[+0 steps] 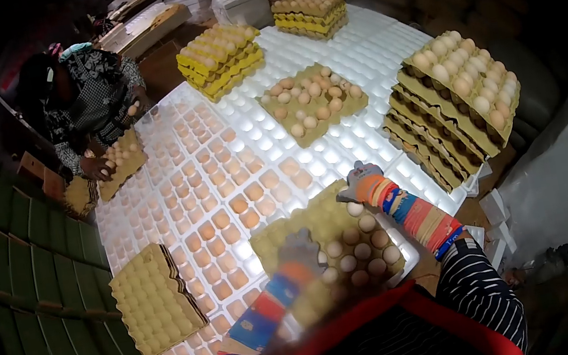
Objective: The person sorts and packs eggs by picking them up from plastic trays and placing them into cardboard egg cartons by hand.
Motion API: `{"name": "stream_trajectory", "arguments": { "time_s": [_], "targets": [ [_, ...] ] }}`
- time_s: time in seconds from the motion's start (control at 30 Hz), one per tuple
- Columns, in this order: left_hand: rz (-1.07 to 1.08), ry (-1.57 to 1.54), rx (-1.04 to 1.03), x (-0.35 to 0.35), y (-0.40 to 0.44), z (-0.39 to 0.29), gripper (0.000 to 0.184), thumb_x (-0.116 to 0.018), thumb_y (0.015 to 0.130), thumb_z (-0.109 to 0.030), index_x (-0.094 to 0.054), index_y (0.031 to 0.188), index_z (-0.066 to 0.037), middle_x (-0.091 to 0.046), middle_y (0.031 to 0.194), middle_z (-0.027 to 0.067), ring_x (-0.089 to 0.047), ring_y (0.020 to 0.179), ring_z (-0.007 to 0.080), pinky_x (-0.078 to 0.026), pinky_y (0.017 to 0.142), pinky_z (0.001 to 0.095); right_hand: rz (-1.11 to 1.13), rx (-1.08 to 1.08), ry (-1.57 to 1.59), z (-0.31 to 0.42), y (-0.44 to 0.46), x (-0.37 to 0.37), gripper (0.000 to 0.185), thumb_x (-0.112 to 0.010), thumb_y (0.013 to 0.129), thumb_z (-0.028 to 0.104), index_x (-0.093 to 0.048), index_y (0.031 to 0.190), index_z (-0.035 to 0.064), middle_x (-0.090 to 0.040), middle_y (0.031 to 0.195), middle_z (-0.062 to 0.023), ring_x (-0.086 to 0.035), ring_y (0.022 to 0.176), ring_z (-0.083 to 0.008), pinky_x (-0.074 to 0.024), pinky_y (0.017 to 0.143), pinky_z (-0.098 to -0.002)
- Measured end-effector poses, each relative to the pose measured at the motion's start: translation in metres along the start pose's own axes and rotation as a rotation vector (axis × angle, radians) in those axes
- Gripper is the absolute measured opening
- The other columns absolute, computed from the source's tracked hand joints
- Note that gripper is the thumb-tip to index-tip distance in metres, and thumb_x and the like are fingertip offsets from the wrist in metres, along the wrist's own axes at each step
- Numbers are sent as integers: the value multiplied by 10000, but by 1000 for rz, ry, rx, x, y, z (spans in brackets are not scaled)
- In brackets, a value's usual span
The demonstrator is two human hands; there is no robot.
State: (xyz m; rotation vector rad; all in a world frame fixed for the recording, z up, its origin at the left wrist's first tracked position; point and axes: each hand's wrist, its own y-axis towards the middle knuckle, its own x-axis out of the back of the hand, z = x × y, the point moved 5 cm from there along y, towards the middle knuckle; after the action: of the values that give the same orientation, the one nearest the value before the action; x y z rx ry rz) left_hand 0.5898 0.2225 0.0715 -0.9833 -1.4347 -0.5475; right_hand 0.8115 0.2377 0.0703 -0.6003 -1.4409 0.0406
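A pulp egg tray (275, 238) lies in front of me, its right and near cells holding several pale eggs (362, 251) and the far left cells bare. My left hand (299, 251), in a grey glove with a colourful knitted sleeve, hovers over the tray's middle beside an egg. Motion smears its fingers, so what it holds is not visible. At the tray's far right corner, my right hand (361, 180), gloved the same way, has its fingers bent around the edge, just above one egg (354, 209).
White lit plastic cell trays (251, 154) cover the table, many filled with eggs. Another part-filled pulp tray (307, 133) lies ahead. Stacked egg trays stand right (439, 127) and at the back (221, 61). Nested pulp trays (155, 302) sit left. A person (89, 97) handles eggs far left.
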Motion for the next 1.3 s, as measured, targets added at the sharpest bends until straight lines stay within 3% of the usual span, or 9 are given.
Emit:
{"name": "stream_trajectory", "arguments": {
  "time_s": [0.23,0.63,0.73,0.83,0.9,0.97,1.1,1.17,1.3],
  "targets": [
    [-410,-624,234,46,55,107,495,-699,677,-490,-646,1039,-156,-591,1043,117,-571,995,295,-457,883,378,-149,193,392,-6,16,52,607,-651,613,604,-667,1020,154,-513,1185,-147,-550,1032,-287,-439,881,-349],
    [-466,-423,482,66,233,181,371,-532,785,-314,-580,1117,-155,-522,1147,135,-558,1046,312,-439,909,399,-404,416,-524,103,180,69,267,-580,787,150,-660,1040,124,-482,1133,-108,-502,1024,-309,-486,665,-366],
    [-122,-190,390,54,261,182,398,-542,792,-296,-572,1167,-168,-541,1174,154,-574,1039,309,-443,899,405,-456,362,-616,115,202,49,230,-573,791,153,-683,990,115,-486,1123,-115,-503,1016,-309,-482,664,-368],
    [-312,-754,435,31,276,239,393,-563,807,-300,-580,1160,-126,-600,1054,146,-620,925,270,-499,797,363,-380,338,-420,113,201,80,213,-577,773,137,-684,958,128,-519,1071,-100,-542,951,-266,-461,623,-328],
    [-678,-1900,440,10,278,265,241,-585,859,-196,-629,1055,-62,-608,724,70,-602,669,233,-490,530,345,-404,443,-472,119,221,77,197,-599,771,146,-698,941,131,-581,1019,-74,-581,923,-253,-482,621,-335],
    [-538,-2440,495,-13,291,282,230,-564,868,-174,-615,1062,-60,-598,792,88,-604,683,251,-502,536,355,-434,546,-517,125,239,72,181,-621,769,155,-712,923,133,-643,968,-48,-621,895,-241,-504,619,-342],
    [-958,-1643,249,14,293,271,252,-572,836,-70,-610,1085,-66,-599,811,68,-605,714,203,-501,644,281,-24,525,-635,130,225,101,206,-622,777,145,-694,970,142,-678,983,-19,-652,917,-200,-524,650,-360],
    [-880,-847,114,20,309,264,339,-563,784,-70,-584,1122,-66,-555,1123,112,-546,1029,267,-444,896,324,-264,508,-374,124,262,96,238,-577,794,141,-669,1014,138,-674,966,-66,-655,895,-240,-528,663,-370],
    [-945,-891,238,19,304,253,359,-538,793,-82,-578,1149,-108,-525,1195,127,-507,1110,292,-399,960,336,-537,493,355,116,286,114,231,-514,824,147,-650,1008,122,-623,1033,-177,-620,936,-297,-513,740,-385]
  ]
}}
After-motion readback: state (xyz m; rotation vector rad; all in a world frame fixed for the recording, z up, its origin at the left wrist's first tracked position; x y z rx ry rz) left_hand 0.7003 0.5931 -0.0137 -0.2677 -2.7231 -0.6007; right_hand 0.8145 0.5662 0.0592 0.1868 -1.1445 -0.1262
